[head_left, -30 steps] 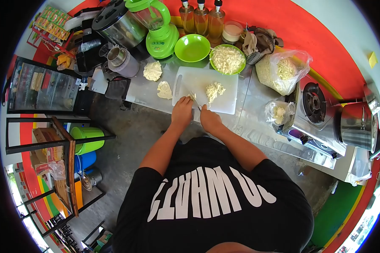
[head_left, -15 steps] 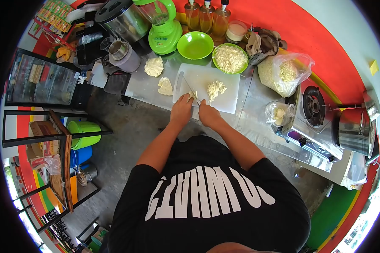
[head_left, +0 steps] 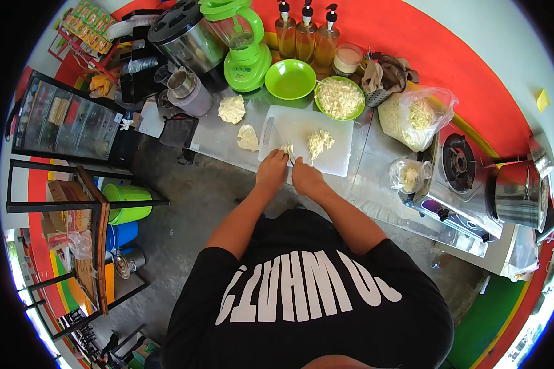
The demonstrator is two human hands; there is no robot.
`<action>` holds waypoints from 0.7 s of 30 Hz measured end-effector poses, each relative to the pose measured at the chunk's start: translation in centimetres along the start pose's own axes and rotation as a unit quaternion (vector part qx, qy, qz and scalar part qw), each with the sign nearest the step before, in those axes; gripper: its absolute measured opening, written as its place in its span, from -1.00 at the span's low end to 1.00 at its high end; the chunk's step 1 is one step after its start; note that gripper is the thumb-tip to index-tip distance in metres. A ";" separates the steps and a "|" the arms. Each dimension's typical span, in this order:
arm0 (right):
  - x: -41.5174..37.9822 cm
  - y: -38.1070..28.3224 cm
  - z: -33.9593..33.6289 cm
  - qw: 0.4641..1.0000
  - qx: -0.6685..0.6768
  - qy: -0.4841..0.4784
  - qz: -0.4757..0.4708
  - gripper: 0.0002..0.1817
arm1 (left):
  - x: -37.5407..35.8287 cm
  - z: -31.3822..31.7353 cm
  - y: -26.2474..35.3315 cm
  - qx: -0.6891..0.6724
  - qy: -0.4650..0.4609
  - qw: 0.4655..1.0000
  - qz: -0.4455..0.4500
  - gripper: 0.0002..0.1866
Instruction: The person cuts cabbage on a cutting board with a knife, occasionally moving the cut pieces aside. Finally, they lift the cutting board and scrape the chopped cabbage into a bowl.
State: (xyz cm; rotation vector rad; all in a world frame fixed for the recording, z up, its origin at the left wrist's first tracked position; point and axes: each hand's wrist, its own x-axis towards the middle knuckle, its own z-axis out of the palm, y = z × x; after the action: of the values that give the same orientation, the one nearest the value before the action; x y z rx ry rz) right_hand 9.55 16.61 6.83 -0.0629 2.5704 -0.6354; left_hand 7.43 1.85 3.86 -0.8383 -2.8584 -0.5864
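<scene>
At the near edge of the white cutting board point(head_left: 337, 144), my right hand point(head_left: 308, 178) is closed round the handle of a knife point(head_left: 277, 136), its blade pointing away to the left over the board. My left hand point(head_left: 272, 171) is beside it, fingers bent and pressed on a pale piece of what looks like cabbage, mostly hidden under them. Cut strips point(head_left: 288, 149) lie at its fingertips, against the blade. A pile of shredded cabbage point(head_left: 320, 142) sits on the board's right half. Left of the board are a flat pale leaf piece point(head_left: 247, 138) and a larger chunk point(head_left: 231, 109).
Behind the board stand a green bowl point(head_left: 290, 80), a green bowl of shreds point(head_left: 340, 98), a green blender point(head_left: 247, 64) and pump bottles point(head_left: 306, 38). To the right are a plastic bag of shreds point(head_left: 406, 120), a smaller bag point(head_left: 409, 175), a gas stove point(head_left: 458, 203) and a pot point(head_left: 520, 194).
The view has tilted, so the counter appears lower. More cut strips show at my left fingertips. Both hands keep their places at the board's near edge.
</scene>
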 end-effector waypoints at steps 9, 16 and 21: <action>1.2 -0.4 -0.8 1.000 0.009 -0.007 0.006 -0.66 | -0.5 0.3 -0.3 -0.012 -0.008 1.000 -0.016 -0.58; 0.4 0.0 0.7 0.998 0.050 -0.021 0.037 -0.58 | -0.5 0.0 -0.2 -0.024 -0.021 0.999 -0.033 -0.57; 0.4 -0.1 -0.1 0.999 0.010 -0.035 0.000 -0.62 | -0.4 0.1 -0.2 -0.013 -0.042 0.999 -0.030 -0.56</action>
State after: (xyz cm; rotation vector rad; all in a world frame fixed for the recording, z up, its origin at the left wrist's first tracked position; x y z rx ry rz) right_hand 9.19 16.47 6.79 -0.0761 2.4969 -0.6483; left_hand 7.66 1.51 3.59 -0.8035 -2.9673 -0.6118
